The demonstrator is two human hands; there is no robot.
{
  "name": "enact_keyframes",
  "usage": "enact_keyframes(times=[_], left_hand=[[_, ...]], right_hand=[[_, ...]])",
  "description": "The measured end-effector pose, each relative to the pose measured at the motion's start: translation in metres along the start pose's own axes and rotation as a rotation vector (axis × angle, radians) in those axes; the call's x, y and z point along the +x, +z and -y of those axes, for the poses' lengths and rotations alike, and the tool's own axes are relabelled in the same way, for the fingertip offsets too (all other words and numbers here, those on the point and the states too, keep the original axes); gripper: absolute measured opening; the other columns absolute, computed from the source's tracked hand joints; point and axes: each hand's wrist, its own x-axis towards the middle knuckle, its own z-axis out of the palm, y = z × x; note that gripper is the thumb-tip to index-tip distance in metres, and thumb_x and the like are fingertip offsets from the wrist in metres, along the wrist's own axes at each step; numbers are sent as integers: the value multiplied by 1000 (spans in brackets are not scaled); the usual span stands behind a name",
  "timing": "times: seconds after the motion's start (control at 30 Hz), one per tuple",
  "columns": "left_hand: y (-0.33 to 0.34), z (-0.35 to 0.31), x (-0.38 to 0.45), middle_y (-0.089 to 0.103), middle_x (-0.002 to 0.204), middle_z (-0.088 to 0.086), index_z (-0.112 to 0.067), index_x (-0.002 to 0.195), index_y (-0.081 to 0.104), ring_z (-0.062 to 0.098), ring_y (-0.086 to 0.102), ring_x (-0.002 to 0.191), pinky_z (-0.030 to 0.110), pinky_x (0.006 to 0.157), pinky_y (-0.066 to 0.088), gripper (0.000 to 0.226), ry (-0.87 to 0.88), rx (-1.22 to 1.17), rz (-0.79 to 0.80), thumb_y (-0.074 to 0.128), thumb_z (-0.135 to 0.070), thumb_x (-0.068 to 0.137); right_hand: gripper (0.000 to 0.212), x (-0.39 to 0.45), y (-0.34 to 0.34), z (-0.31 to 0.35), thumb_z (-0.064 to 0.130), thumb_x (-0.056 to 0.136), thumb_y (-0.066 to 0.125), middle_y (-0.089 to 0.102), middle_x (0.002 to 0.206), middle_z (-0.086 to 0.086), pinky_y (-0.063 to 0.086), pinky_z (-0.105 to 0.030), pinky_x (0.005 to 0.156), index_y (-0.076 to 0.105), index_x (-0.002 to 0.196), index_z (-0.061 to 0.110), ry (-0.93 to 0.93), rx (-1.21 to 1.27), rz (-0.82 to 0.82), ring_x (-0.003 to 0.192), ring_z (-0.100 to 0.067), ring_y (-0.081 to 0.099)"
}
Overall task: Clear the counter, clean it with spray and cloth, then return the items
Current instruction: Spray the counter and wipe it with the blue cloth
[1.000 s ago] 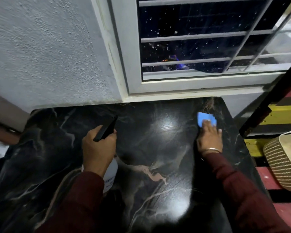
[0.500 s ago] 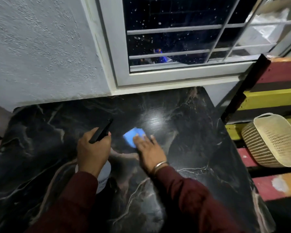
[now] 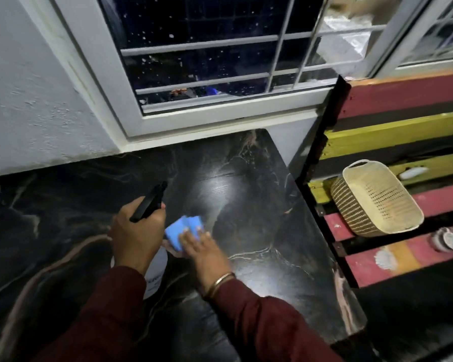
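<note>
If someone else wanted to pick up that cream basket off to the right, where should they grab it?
By the loop handle at the basket's far rim, probably reaching from above. The basket lies tilted on the coloured slats with its open mouth facing up, so that handle stands clear, while the woven walls look wide for one hand.

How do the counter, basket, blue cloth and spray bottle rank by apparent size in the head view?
1. Counter.
2. Basket.
3. Spray bottle and blue cloth: unsure, since the left hand and right hand cover much of each.
</note>
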Motion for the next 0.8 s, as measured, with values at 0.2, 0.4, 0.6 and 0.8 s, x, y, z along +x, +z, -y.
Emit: enact_keyframes(times=[0.2, 0.4, 0.6, 0.8], left_hand=[[17, -10, -19, 67, 71, 17, -13, 75, 69, 38, 64, 74, 52, 70, 55, 10, 30, 12, 2, 70, -21, 81], [6, -6, -39, 66, 73, 21, -5, 76, 70, 40, 62, 72, 50, 64, 53, 13, 41, 24, 17, 67, -15, 84], [-7, 3, -53, 68, 74, 19, -9, 74, 69, 36, 64, 75, 46, 66, 51, 14, 32, 11, 72, 66, -18, 84], [-13, 6, -67, 66, 66, 11, -12, 75, 69, 29, 63, 68, 44, 64, 49, 13, 125, 68, 116, 67, -21, 84]], right_hand=[[57, -3, -19, -108, 18, 80, 62, 53, 138, -5, 36, -44, 106, 49, 136, 16, 154, -51, -63, 127, -29, 50], [49, -80, -52, -192, 12, 93, 40, 35, 151, -12, 21, -49, 113, 37, 142, 8, 824, 10, -185, 139, -35, 29], [69, -60, -6, -15, 15, 68, 73, 53, 138, -11, 42, -43, 102, 53, 134, 10, 446, 79, -100, 125, -36, 50], [53, -101, 9, 37, 20, 85, 44, 49, 142, 5, 29, -40, 111, 44, 138, 23, -138, 14, 147, 132, -23, 45]])
